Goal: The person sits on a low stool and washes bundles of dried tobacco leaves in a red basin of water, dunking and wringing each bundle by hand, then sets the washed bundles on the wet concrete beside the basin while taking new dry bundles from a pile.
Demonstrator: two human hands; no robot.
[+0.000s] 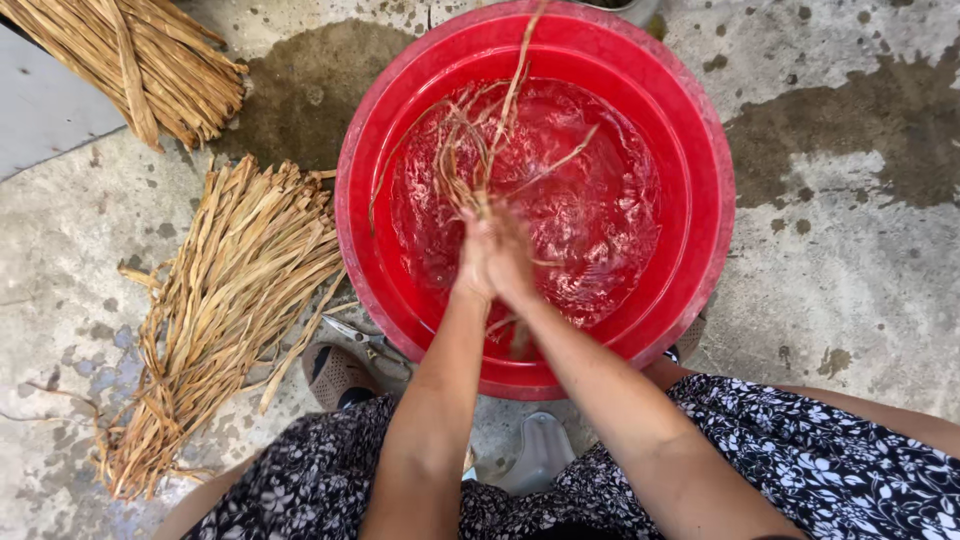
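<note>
Both hands, left (474,262) and right (510,258), pressed together gripping wet strips (478,150) over the red basin (700,170); strips fan away above them.

A stained, damp concrete floor (850,260) carries a red basin (700,150) of water. Left of it lies a fanned bundle of dry straw strips (225,300); another bundle (150,60) lies toward the far left corner. Scissors (362,338) lie beside the basin's near rim.

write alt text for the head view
Both hands, left hand and right hand, grip a bunch of dried strands over water in a red basin. More dried strips lie on the wet concrete floor.
</note>
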